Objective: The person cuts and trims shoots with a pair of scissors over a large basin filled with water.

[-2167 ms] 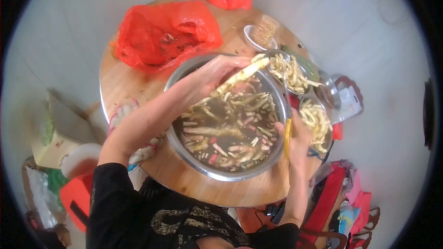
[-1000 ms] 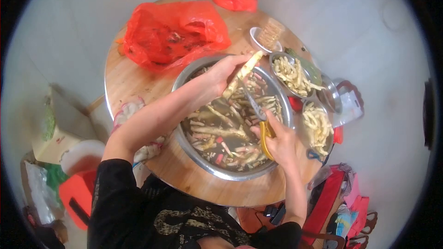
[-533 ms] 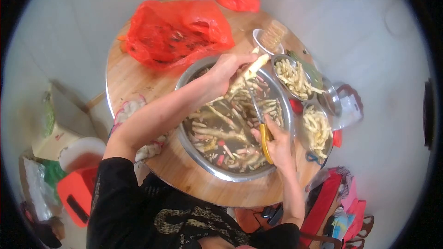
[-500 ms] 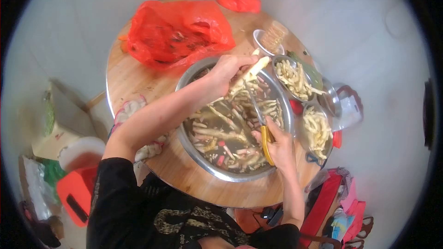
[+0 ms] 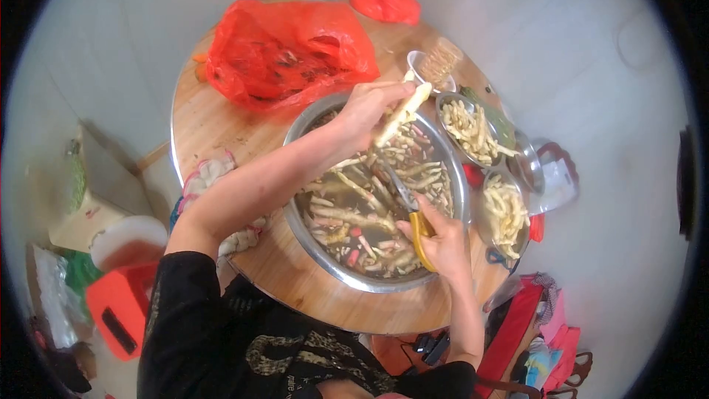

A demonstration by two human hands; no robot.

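Observation:
My left hand [image 5: 369,109] is closed round a pale, branching root-like piece [image 5: 402,114], held above the far side of a large metal basin [image 5: 347,278]. In my right hand [image 5: 443,242] is a pair of scissors with yellow handles [image 5: 419,240]; the blades point up and left, near the lower end of the held piece. Dark water with many pale and pinkish cut pieces [image 5: 354,214] fills the basin below. Two metal bowls to the right hold similar pale pieces, one farther away [image 5: 469,129] and one nearer [image 5: 504,214].
An open red plastic bag [image 5: 288,52] lies at the table's far left, with a smaller red bag [image 5: 384,0] behind. A white bowl [image 5: 415,59] touches a ribbed beige object [image 5: 442,59]. A white and pink cloth [image 5: 207,176] lies by my left forearm.
Since the earliest frame, the scissors have come from the basin's right rim up to the held piece. Most recently, their blades have shifted down and left to its lower end.

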